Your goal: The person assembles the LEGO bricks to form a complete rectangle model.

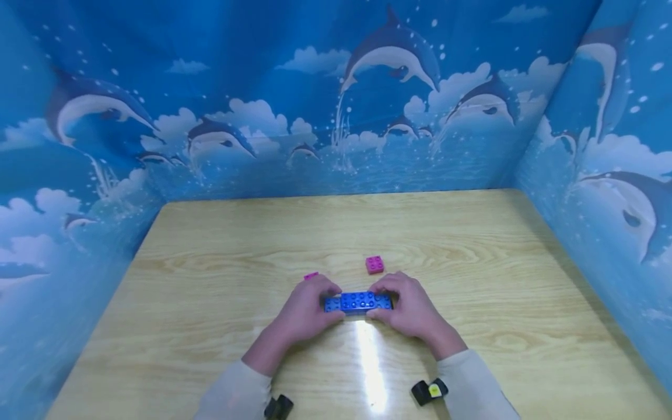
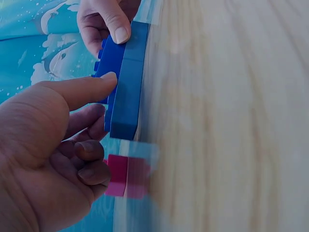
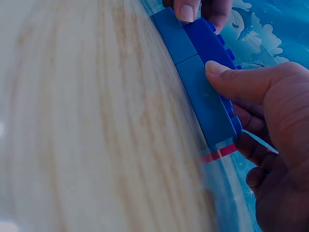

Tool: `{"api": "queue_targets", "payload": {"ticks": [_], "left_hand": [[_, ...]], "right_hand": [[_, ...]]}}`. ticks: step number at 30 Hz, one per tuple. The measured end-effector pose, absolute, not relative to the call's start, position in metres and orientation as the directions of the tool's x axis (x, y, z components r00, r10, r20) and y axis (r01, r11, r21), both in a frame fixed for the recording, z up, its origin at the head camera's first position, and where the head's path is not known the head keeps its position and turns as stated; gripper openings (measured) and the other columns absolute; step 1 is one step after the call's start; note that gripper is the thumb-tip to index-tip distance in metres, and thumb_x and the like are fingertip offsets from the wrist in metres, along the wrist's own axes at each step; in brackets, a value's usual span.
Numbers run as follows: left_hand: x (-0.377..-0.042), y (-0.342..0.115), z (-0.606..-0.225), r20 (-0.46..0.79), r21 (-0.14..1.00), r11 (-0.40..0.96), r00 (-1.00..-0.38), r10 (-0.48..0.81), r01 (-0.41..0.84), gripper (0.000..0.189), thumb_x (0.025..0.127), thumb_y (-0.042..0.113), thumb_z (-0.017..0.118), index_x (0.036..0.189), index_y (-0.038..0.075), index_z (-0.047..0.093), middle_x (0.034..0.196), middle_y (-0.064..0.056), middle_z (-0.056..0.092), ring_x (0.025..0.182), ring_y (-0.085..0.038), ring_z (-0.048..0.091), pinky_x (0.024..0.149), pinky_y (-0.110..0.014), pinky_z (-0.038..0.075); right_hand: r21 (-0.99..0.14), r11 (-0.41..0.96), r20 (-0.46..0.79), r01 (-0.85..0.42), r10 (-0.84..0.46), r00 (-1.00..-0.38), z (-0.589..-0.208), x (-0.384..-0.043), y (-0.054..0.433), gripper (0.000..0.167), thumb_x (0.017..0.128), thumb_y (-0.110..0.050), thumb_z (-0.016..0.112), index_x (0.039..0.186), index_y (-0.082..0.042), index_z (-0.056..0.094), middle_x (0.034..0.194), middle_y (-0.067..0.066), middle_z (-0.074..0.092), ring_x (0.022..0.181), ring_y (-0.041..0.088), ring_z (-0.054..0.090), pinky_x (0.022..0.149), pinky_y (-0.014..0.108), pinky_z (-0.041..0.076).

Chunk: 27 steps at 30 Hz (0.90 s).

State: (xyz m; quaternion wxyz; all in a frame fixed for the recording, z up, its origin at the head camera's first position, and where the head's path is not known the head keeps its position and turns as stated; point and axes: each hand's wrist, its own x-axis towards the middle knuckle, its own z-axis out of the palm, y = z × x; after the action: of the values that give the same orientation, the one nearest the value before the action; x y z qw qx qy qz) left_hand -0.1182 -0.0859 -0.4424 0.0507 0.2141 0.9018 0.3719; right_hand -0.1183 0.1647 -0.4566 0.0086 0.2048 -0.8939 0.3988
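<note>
A dark blue toy building brick point(image 1: 358, 301) sits across two lighter blue bricks that lie end to end on the table; their seam shows in the right wrist view between the nearer lighter blue brick point(image 3: 207, 104) and the farther one. My left hand point(image 1: 311, 306) pinches the left part of this stack, its thumb against the dark brick's near side. Opposite it, my right hand point(image 1: 408, 308) pinches the right part between thumb and fingers. The fingertips behind the stack are partly hidden.
Beyond the stack, a pink brick point(image 1: 374, 265) with studs stands on the wood-grain table point(image 1: 472, 245). Another pink piece point(image 1: 311, 275) shows just past my left hand, mostly hidden by it. A dolphin-print curtain point(image 1: 294, 140) borders the table's back and sides.
</note>
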Motion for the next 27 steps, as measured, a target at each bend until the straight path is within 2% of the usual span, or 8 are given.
{"api": "queue_targets", "payload": {"ticks": [8, 13, 21, 27], "left_hand": [[-0.116, -0.092, -0.439, -0.014, 0.675, 0.68, -0.916, 0.4, 0.287, 0.039, 0.078, 0.02, 0.086, 0.111, 0.006, 0.071, 0.107, -0.005, 0.068, 0.111, -0.028, 0.06, 0.1, -0.047, 0.045], [-0.115, -0.094, -0.439, -0.008, 0.653, 0.695, -0.915, 0.402, 0.3, 0.039, 0.076, 0.019, 0.087, 0.109, 0.005, 0.071, 0.101, -0.002, 0.067, 0.1, -0.023, 0.062, 0.093, -0.043, 0.049], [-0.116, -0.096, -0.441, -0.009, 0.657, 0.692, -0.915, 0.404, 0.299, 0.038, 0.075, 0.018, 0.087, 0.107, 0.005, 0.072, 0.099, 0.0, 0.066, 0.096, -0.021, 0.061, 0.09, -0.041, 0.05], [-0.116, -0.096, -0.441, -0.013, 0.654, 0.694, -0.914, 0.406, 0.299, 0.038, 0.076, 0.018, 0.087, 0.108, 0.005, 0.071, 0.099, 0.0, 0.065, 0.098, -0.021, 0.061, 0.091, -0.041, 0.05]], "right_hand": [[-0.713, 0.582, 0.201, -0.39, -0.363, -0.91, -0.458, -0.118, 0.166, 0.04, 0.068, -0.025, 0.093, 0.103, -0.022, 0.074, 0.1, -0.014, 0.066, 0.095, 0.012, 0.058, 0.09, 0.041, 0.048], [-0.72, 0.575, 0.205, -0.389, -0.36, -0.91, -0.459, -0.118, 0.165, 0.04, 0.068, -0.025, 0.093, 0.103, -0.022, 0.074, 0.1, -0.014, 0.066, 0.097, 0.012, 0.058, 0.091, 0.042, 0.047], [-0.752, 0.549, 0.197, -0.365, -0.342, -0.919, -0.459, -0.12, 0.17, 0.046, 0.067, -0.032, 0.093, 0.107, -0.019, 0.075, 0.102, -0.013, 0.067, 0.1, 0.012, 0.059, 0.094, 0.043, 0.047], [-0.83, 0.459, 0.216, -0.316, -0.258, -0.942, -0.456, -0.129, 0.181, 0.04, 0.075, -0.027, 0.09, 0.109, -0.013, 0.074, 0.104, -0.003, 0.069, 0.1, 0.021, 0.059, 0.088, 0.049, 0.048]]}}
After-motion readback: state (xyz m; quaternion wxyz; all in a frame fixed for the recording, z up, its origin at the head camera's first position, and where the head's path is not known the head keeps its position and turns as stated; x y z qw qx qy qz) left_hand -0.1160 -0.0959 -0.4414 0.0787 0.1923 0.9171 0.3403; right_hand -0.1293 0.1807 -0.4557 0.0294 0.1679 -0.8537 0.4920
